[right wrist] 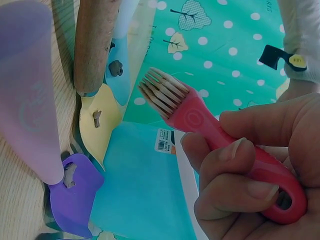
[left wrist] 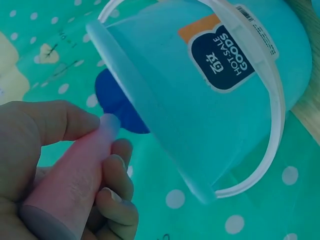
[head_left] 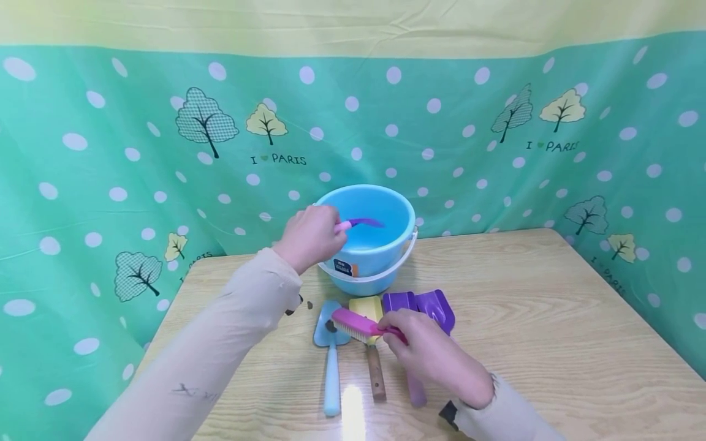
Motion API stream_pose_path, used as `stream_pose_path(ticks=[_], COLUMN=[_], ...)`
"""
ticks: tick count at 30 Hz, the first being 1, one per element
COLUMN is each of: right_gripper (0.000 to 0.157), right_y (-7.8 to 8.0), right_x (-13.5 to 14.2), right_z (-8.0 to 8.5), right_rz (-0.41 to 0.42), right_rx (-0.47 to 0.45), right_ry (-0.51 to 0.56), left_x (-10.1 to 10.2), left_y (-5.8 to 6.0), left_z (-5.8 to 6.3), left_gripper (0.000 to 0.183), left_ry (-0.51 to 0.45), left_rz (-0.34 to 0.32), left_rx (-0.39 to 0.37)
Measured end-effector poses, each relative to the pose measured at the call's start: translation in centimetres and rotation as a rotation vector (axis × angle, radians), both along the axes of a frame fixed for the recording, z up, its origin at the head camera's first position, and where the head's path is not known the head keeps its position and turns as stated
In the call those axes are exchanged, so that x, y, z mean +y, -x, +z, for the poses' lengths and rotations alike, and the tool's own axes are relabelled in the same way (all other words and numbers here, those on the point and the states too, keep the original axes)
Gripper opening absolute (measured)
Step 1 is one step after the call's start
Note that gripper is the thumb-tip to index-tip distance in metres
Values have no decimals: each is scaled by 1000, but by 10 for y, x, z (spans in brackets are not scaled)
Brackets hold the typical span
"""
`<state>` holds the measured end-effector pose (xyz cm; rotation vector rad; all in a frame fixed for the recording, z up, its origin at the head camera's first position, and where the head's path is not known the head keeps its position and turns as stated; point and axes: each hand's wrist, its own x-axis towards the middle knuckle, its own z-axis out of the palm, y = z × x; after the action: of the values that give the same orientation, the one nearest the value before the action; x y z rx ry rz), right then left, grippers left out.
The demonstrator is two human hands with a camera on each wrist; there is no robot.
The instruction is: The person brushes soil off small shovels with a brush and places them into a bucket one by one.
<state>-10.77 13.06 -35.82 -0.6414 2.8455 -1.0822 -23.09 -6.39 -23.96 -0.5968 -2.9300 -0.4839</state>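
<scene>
My left hand (head_left: 313, 236) grips the pink handle of a small purple-bladed trowel (left wrist: 70, 182), its blade reaching over the rim of a light blue bucket (head_left: 380, 272). The right hand (head_left: 430, 349) holds a pink brush (right wrist: 200, 117) by its handle, bristles pale with darker tips. In the head view this brush hovers over a blue shovel (head_left: 332, 380) and a yellow shovel with a wooden handle (head_left: 375, 373). Beside them lies a purple shovel (head_left: 399, 301) with a pinkish handle, partly behind the right hand. Dark clods stick to several blades in the right wrist view.
Another purple blade (head_left: 436, 306) lies to the right. The bucket's white handle (head_left: 361, 279) hangs down in front. A small dark crumb (head_left: 310, 305) lies on the wooden table (head_left: 529, 306). A green dotted cloth (head_left: 441, 153) hangs behind and at both sides.
</scene>
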Motion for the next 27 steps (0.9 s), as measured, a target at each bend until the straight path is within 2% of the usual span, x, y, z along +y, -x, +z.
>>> stream_pose_path(ticks=[4, 8, 18, 27], right_gripper=[16, 17, 17, 19], right_y=[0, 1, 2, 2], right_x=[0, 0, 1, 1], right_z=[-1, -2, -1, 0], right_rz=[4, 5, -2, -1], right_rx=[11, 1, -11, -19], right_ry=[-2, 3, -7, -17], left_x=[7, 13, 29, 31], left_y=[8, 17, 32, 41], left_z=[-4, -7, -11, -15], left_gripper=[38, 40, 23, 18], left_ry=[49, 64, 72, 87], left_rz=[-13, -9, 32, 33], left_rx=[-4, -28, -131, -196])
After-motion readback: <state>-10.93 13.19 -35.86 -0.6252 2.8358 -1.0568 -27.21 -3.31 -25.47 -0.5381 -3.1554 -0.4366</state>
